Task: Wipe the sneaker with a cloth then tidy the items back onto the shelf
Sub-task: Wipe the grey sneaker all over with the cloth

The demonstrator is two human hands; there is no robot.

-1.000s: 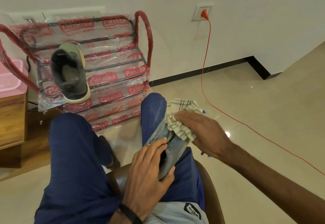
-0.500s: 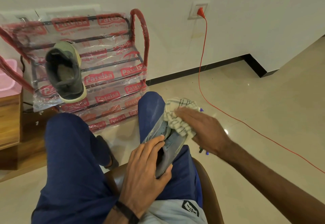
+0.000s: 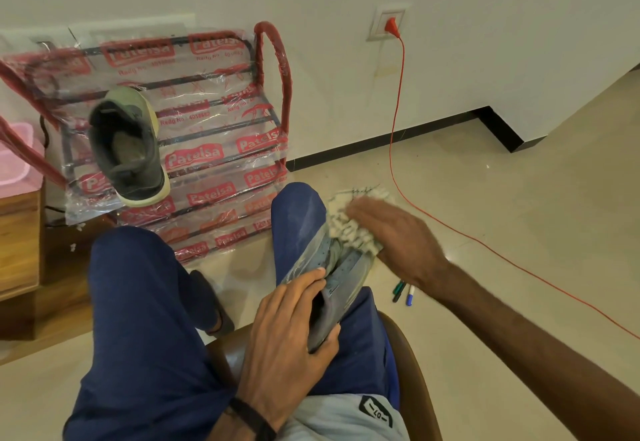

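Observation:
A grey sneaker (image 3: pixel 332 277) lies along my right thigh, toe pointing away from me. My left hand (image 3: pixel 287 340) grips it at the heel end, thumb under the sole and fingers over the collar. My right hand (image 3: pixel 398 243) presses a crumpled white checked cloth (image 3: pixel 346 225) onto the toe end; the hand is motion-blurred and covers most of the cloth. A second grey sneaker (image 3: pixel 130 146) with a pale sole rests toe-up on the plastic-wrapped red shoe rack (image 3: pixel 221 156) by the wall.
Several markers (image 3: pixel 403 293) lie on the tiled floor right of my knee. A red cable (image 3: pixel 394 135) runs from a wall socket (image 3: pixel 388 24) across the floor. A wooden cabinet (image 3: pixel 19 239) with a pink tub (image 3: pixel 17 156) stands left. I sit on a brown chair (image 3: pixel 412 371).
My right hand has slid the cloth toward the sneaker's toe and to the right. The markers on the floor are now uncovered. My left hand keeps its grip.

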